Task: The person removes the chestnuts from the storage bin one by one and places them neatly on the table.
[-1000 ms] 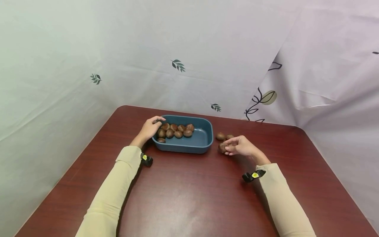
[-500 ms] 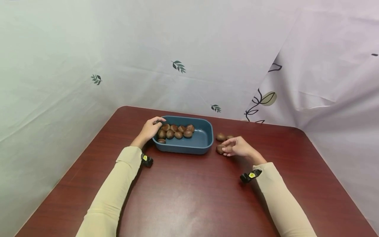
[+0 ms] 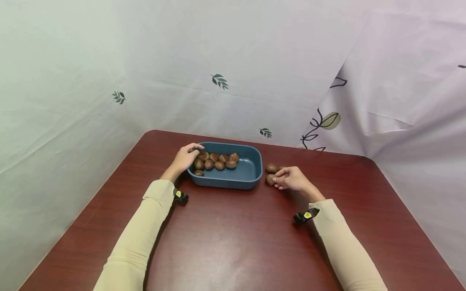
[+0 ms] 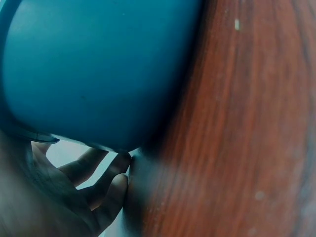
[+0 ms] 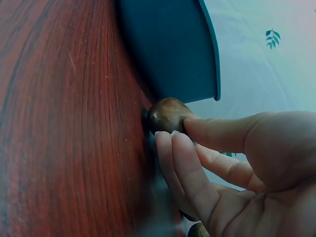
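In the head view a blue rectangular tub (image 3: 222, 183) stands at the back of the table, with several brown chestnuts (image 3: 219, 165) gathered toward its left side. My left hand (image 3: 185, 158) grips the tub's left end at the rim; in the left wrist view its fingers (image 4: 111, 192) bend against the tub's outside. To the right of the tub, my right hand (image 3: 293, 179) pinches one chestnut (image 5: 167, 116) between thumb and fingertips, low at the table top. Just behind it lies another chestnut (image 3: 271, 168), and one more (image 3: 281, 168) is partly hidden by the right hand.
The dark red wooden table (image 3: 225, 234) has rounded back corners. White cloth (image 3: 164, 81) with leaf prints hangs close behind it and along both sides. Each wrist wears a small black camera on a strap (image 3: 306, 216).
My right hand has shifted slightly left with its chestnut, toward the tub and the chestnut behind. The left hand and the tub stay in place.
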The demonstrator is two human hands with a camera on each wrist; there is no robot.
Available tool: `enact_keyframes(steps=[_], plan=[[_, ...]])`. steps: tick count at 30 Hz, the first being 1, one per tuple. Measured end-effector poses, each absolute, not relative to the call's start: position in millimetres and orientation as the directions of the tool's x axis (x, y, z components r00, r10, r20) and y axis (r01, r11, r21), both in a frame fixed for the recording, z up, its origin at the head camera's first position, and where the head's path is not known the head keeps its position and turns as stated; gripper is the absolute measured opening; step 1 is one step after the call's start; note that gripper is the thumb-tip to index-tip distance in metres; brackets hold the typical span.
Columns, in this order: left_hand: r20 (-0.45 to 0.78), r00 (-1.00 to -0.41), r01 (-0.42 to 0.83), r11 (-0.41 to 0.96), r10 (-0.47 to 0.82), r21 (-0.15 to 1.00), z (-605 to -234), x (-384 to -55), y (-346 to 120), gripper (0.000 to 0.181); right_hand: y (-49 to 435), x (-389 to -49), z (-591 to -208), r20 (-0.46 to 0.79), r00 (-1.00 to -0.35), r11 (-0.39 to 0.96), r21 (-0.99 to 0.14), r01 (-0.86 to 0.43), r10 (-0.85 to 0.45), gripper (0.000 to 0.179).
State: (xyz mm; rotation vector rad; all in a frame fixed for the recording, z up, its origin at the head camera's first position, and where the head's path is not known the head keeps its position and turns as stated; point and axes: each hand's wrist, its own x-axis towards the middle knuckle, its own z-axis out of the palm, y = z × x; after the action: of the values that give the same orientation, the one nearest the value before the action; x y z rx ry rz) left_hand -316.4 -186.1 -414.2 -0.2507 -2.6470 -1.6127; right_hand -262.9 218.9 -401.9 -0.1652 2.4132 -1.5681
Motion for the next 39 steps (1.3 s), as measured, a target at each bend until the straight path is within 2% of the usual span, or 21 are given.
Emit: enact_keyframes(steps=[31, 39], plan=[[0.117, -0.985, 0.163, 0.44, 0.129, 0.883, -413, -316, -187, 0.032, 218, -253, -386, -0.116, -0.989, 0.564, -0.825, 0.046, -0.089, 0.02], [0.101, -0.987, 0.148, 0.446, 0.126, 0.883, -414, -316, -187, 0.032, 191, -245, -365, -0.07, -0.975, 0.516, -0.855, -0.05, -0.211, 0.026]])
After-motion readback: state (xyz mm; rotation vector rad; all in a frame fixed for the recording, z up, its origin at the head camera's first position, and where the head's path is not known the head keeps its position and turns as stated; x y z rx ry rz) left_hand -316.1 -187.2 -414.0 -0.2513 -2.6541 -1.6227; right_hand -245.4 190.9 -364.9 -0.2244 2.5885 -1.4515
